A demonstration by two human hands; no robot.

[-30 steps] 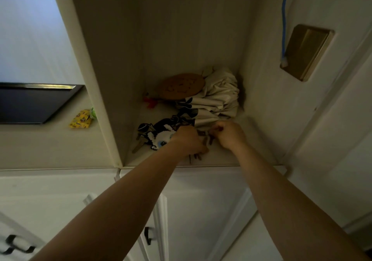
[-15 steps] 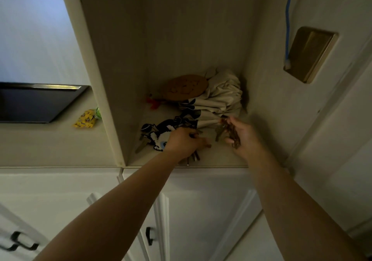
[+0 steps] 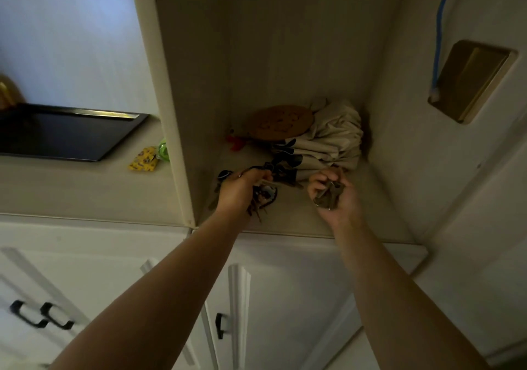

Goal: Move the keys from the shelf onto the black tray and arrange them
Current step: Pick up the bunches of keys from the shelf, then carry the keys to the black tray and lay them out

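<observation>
Status: collection stage, not complete. Both hands are inside the shelf point(image 3: 285, 224) compartment and neither has reached the black tray point(image 3: 71, 135).

Right hand point(image 3: 335, 195): palm turned up, fingers curled loosely around a small bunch of keys point(image 3: 328, 198). The bunch lies in the cupped palm and appears clear of the shelf floor. The hand is partly closed, not clenched.

Left hand point(image 3: 239, 190): closed around a second cluster of keys and fobs point(image 3: 262, 198). Several key blades hang below the fist toward the front shelf edge, and a dark cord or lanyard runs from the fingers away toward the crumpled cloth bag point(image 3: 325, 141) behind both hands. Whether this cluster is fully off the shelf floor cannot be determined; the lighting is dim.

Other items behind the hands: a round cookie-like disc point(image 3: 281, 123) leaning on the bag, and a small red object point(image 3: 235, 143) beside it. These appear not to be keys.

The black tray sits on the counter well to the left of the left hand, beyond the compartment's side panel. No keys are visible on its surface. A yellow packet point(image 3: 144, 163) lies between the tray and the panel.

Remaining, by assessment: free the lanyard if it is snagged, withdraw both bunches, carry them left to the tray, set them down, and arrange them. Whether further keys remain under the left hand cannot be determined.
</observation>
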